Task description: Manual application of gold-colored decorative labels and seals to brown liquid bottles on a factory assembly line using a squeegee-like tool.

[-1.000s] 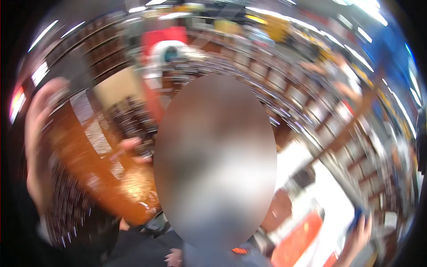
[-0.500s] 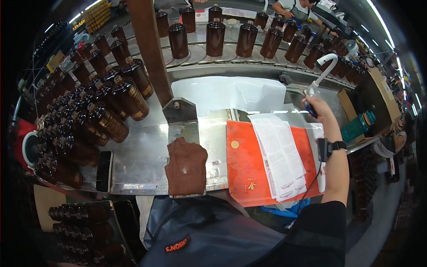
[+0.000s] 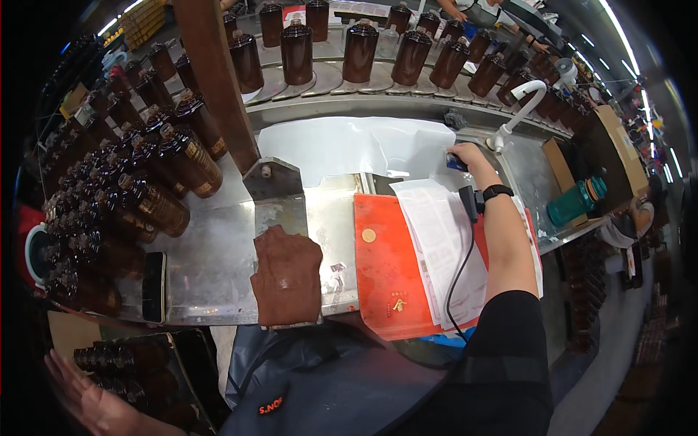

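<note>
At the lower left edge my left hand [image 3: 94, 400] is open, fingers stretched out and nothing in them, beside a crate of brown bottles [image 3: 109, 357]. My right hand [image 3: 471, 155] is closed on a small dark blue object [image 3: 456, 162]; its kind is mostly hidden by the fingers. That hand hovers by the right end of a white plastic sheet [image 3: 327, 149], over the basin area near a white curved faucet [image 3: 502, 134]. White printed sheets [image 3: 436, 240] lie on an orange folder [image 3: 378, 276] under my right forearm.
Brown glass bottles [image 3: 156, 203] crowd the table's left. More bottles [image 3: 297, 54] stand on a conveyor [image 3: 320, 76] behind. A brown post [image 3: 214, 80], folded brown cloth [image 3: 287, 280], phone [image 3: 154, 287], teal bottle [image 3: 574, 203] and cardboard box [image 3: 618, 160] surround the workspace. A co-worker [image 3: 483, 13] is beyond.
My right hand has moved left and slightly nearer, from beside the faucet to the white sheet's end, still holding the blue object. My left hand has come into view. The view has shifted slightly.
</note>
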Motion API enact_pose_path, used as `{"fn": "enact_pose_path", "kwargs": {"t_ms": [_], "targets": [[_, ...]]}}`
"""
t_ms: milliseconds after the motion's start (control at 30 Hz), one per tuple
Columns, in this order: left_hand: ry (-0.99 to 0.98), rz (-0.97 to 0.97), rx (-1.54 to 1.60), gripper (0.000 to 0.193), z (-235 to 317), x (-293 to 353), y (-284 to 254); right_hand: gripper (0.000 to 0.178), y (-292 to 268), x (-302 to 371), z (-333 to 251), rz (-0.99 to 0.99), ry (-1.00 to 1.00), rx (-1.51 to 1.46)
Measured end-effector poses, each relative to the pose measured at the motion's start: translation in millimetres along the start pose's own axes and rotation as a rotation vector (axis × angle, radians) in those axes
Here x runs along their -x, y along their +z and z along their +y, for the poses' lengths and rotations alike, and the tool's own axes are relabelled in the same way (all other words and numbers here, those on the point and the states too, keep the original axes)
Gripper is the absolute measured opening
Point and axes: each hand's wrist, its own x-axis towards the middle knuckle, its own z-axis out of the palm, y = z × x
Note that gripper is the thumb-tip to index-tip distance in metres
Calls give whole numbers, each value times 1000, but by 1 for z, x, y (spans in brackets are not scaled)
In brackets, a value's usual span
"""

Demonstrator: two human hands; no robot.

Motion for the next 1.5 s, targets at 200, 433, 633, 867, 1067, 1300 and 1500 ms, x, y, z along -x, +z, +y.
{"fn": "enact_pose_path", "kwargs": {"t_ms": [200, 433, 633, 867, 1067, 1300, 1500], "targets": [[-112, -185, -94, 83, -48, 7, 20, 19, 4, -9, -9, 9, 189, -25], [-128, -328, 8, 68, -88, 12, 14, 9, 3, 1, -37, -13, -92, -195], [-147, -379, 32, 66, -107, 17, 31, 14, 17, 59, -201, 84, -523, 129], [-181, -434, 31, 73, -112, 33, 53, 30, 165, 119, -308, -508, -460, -3], [-239, -451, -15, 74, -117, 39, 34, 61, 193, 54, -225, -344, -290, 375], [-229, -475, 3, 68, -116, 40, 34, 74, 267, 84, -233, -217, -248, 817], [-250, -504, 81, 67, -116, 48, 46, 71, 269, 89, -215, -226, -198, 712]]}}
